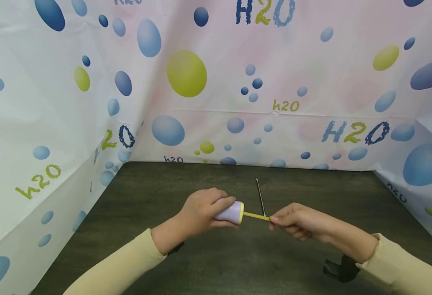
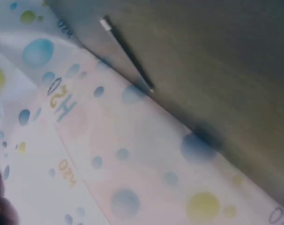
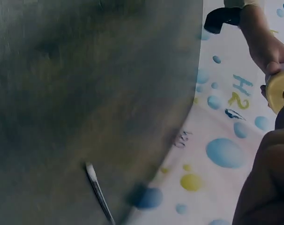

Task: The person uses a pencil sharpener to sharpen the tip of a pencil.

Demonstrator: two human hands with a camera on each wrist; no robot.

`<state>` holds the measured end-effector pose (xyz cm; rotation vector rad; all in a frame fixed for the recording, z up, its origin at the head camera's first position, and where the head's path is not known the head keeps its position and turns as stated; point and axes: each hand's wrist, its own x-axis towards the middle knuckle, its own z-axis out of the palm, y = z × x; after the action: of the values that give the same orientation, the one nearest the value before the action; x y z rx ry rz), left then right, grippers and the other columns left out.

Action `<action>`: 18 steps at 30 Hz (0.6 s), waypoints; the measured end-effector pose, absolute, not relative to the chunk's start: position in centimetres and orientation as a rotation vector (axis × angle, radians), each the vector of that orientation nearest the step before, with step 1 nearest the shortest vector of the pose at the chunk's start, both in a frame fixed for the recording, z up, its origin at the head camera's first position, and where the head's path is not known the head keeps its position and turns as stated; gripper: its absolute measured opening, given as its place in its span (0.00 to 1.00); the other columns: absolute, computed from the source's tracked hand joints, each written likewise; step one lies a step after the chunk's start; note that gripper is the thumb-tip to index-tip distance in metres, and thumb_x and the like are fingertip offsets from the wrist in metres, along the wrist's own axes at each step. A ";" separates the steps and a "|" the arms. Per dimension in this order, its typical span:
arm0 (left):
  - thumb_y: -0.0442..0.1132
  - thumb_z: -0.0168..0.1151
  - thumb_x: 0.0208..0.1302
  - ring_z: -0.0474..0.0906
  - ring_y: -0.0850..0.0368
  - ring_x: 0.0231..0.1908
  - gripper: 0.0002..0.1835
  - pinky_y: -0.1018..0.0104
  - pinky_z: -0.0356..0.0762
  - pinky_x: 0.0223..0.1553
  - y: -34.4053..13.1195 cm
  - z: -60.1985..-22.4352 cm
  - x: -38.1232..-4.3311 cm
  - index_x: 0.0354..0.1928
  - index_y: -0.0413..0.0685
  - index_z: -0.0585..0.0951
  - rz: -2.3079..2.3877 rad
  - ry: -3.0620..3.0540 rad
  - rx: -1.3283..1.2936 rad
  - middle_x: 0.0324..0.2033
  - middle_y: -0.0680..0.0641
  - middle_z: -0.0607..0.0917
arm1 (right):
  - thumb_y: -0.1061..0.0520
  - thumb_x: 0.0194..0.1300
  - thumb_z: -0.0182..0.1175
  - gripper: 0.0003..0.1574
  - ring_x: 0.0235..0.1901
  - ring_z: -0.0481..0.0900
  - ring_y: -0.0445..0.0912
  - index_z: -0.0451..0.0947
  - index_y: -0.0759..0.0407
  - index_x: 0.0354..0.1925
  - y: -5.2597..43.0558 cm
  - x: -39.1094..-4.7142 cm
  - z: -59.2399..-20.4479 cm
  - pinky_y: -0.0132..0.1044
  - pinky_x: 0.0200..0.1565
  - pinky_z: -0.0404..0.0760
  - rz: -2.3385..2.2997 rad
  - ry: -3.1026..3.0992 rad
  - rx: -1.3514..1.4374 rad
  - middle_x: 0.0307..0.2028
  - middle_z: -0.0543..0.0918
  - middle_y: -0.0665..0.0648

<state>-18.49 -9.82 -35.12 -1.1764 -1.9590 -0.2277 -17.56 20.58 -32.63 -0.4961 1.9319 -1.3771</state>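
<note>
My left hand (image 1: pixel 203 211) grips a lavender cylinder (image 1: pixel 228 211) with a yellow rim, held sideways above the table. From its yellow end sticks out a thin yellow rod or strip (image 1: pixel 256 216); its far end is pinched between thumb and fingers of my right hand (image 1: pixel 301 221). The right wrist view shows the cylinder's round yellow face (image 3: pixel 275 91), partly covered by the right hand (image 3: pixel 268 173). Behind the yellow piece, a slim metal rod (image 1: pixel 261 196) lies on the table. In the left wrist view that rod (image 2: pixel 128 56) has a pale, wider end.
The dark wood-look table (image 1: pixel 157 176) is enclosed by a white sheet (image 1: pixel 216 102) with blue and green dots and H2O lettering at the back and sides. A black strap (image 1: pixel 343 268) hangs by the right wrist.
</note>
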 end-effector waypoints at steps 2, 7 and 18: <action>0.62 0.84 0.38 0.84 0.61 0.31 0.35 0.69 0.81 0.30 -10.1 -34.7 -18.5 0.45 0.51 0.84 -0.284 -2.080 -1.153 0.35 0.54 0.86 | 0.49 0.80 0.51 0.22 0.14 0.49 0.37 0.85 0.63 0.48 20.4 -17.5 -32.7 0.35 0.18 0.51 -1.334 2.098 -0.679 0.16 0.61 0.41; 0.58 0.73 0.59 0.77 0.64 0.23 0.25 0.71 0.74 0.24 -10.4 -33.2 -18.5 0.48 0.47 0.85 -1.064 -2.823 -0.944 0.30 0.52 0.86 | 0.43 0.81 0.49 0.25 0.20 0.64 0.32 0.86 0.58 0.49 20.1 -17.5 -33.4 0.26 0.22 0.65 -0.702 3.035 -1.798 0.23 0.75 0.42; 0.56 0.52 0.75 0.66 0.65 0.16 0.23 0.73 0.64 0.21 -10.3 -33.9 -19.0 0.38 0.42 0.80 -2.223 -3.164 -0.605 0.19 0.52 0.77 | 0.53 0.81 0.51 0.25 0.14 0.66 0.36 0.84 0.60 0.28 18.9 -17.5 -34.2 0.24 0.17 0.65 -0.454 3.101 -2.774 0.14 0.75 0.46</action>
<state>-19.02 -10.30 -33.91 -0.6054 -3.1639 -2.2226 -17.48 18.89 -34.19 -2.7743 3.1008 -0.4544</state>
